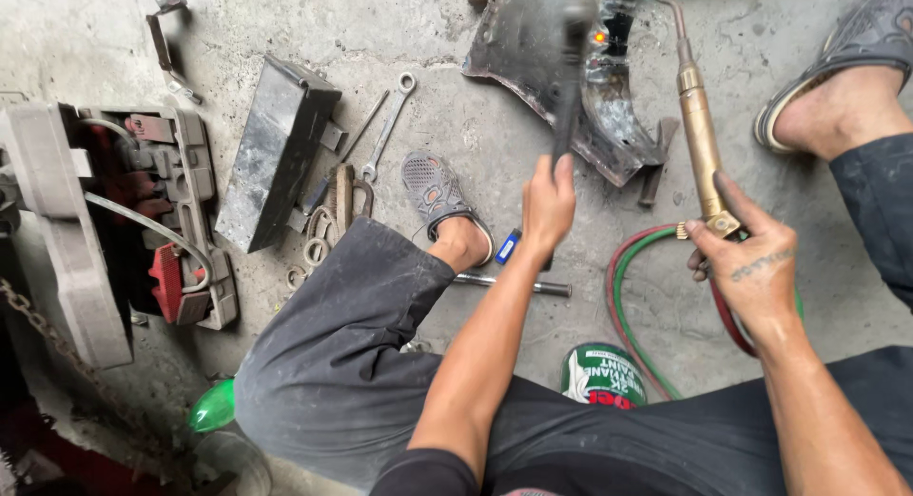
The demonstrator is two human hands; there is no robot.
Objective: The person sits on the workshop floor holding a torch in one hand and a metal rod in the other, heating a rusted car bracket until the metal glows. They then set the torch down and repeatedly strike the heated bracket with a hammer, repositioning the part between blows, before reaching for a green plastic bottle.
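My left hand [549, 203] grips a dark tool [568, 87] upright, steadying the blackened, dented metal piece [533, 54] on the far concrete floor [456, 125]. My right hand [751, 263] wraps the smooth brass torch [701, 139], held long so its flame meets the metal away from my fingers.

A spanner [389, 125] lies on the concrete floor [418, 39] beside a black metal box [276, 149]. Far left, an open grey case [143, 220]. Near the knee, a paint can [601, 374] and a green bottle [213, 407].
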